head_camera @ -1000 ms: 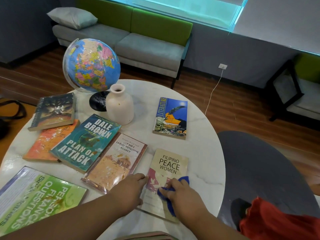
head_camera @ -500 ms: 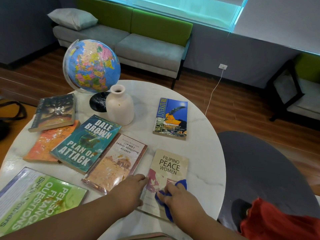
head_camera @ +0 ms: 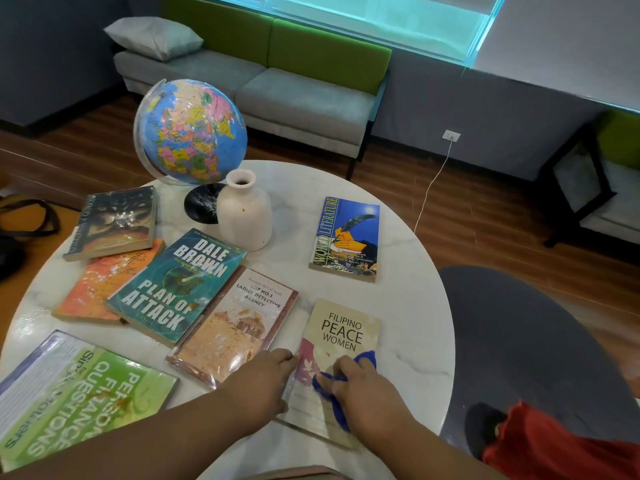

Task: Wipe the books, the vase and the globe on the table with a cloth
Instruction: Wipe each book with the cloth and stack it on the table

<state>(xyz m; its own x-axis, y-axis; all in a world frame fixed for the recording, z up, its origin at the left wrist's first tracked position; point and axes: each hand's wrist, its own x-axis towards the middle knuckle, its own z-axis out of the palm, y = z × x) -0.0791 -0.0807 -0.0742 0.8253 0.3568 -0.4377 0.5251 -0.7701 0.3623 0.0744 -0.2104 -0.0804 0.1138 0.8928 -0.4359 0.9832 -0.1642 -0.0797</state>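
Note:
Several books lie flat on a round white marble table (head_camera: 408,306). Nearest me is the beige "Filipino Peace Women" book (head_camera: 343,330). My right hand (head_camera: 363,389) presses a blue cloth (head_camera: 369,358) onto its lower cover, fingers curled over the cloth. My left hand (head_camera: 263,379) rests on that book's left edge, holding it down. A globe (head_camera: 190,133) on a black base and a cream vase (head_camera: 244,213) stand at the table's far side. The "World Literature" book (head_camera: 344,239) lies apart on the right.
Left of my hands lie "No. 1 Ladies Detective Agency" (head_camera: 235,323), "Plan of Attack" (head_camera: 176,285), an orange book (head_camera: 100,278), a dark book (head_camera: 114,221) and a green book (head_camera: 69,396). A dark grey table (head_camera: 526,341) adjoins on the right. A sofa (head_camera: 284,88) stands behind.
My right hand has slid the blue cloth a little across the lower cover of the beige book. My left hand has stayed on the book's left edge.

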